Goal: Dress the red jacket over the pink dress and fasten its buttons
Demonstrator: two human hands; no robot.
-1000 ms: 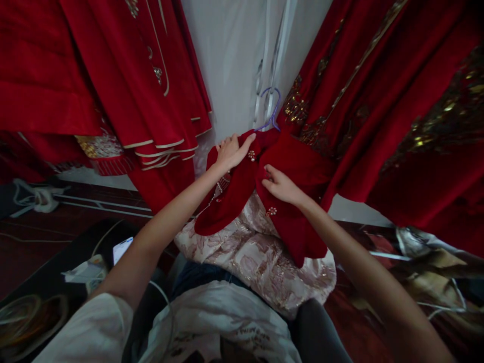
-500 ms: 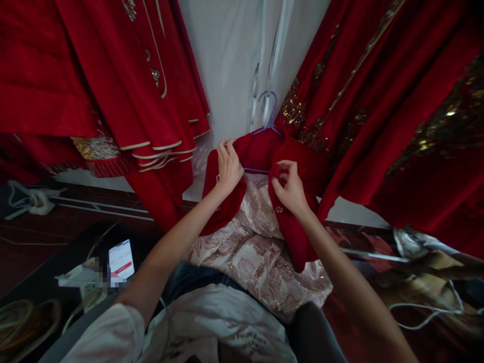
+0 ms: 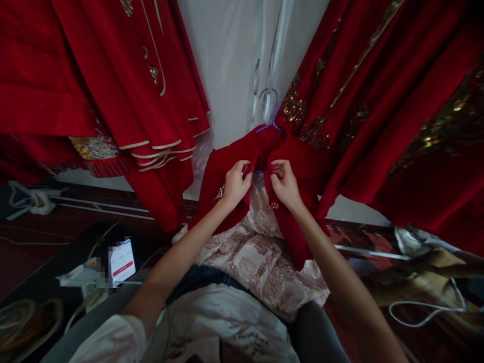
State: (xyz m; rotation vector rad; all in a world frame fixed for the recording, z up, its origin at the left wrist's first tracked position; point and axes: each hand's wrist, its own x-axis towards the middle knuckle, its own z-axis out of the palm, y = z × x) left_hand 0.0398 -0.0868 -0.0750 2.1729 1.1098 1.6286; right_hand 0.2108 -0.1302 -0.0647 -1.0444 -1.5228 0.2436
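Observation:
A short red jacket (image 3: 223, 164) with small beaded ornaments hangs on a purple hanger (image 3: 273, 108), its front parted. My left hand (image 3: 238, 184) pinches the jacket's left front edge. Facing it, my right hand (image 3: 284, 182) grips the right front edge, fingers curled into the cloth. Between the two edges the hanger's lower bar shows, partly hidden by the cloth. Under the jacket, a pale pink brocade fabric (image 3: 249, 254) with a shiny leaf pattern lies spread across my lap.
Red garments with cream piping (image 3: 162, 121) hang at the left, and red garments with gold sequins (image 3: 363, 126) at the right. Behind the hanger is a white panel (image 3: 227, 60). A lit phone (image 3: 123, 262) stands at the lower left; a white cable (image 3: 427, 305) lies at the right.
My left hand has moved right and down, from the jacket's left shoulder area to its front edge. That edge has come closer to the right one. The right hand has barely shifted.

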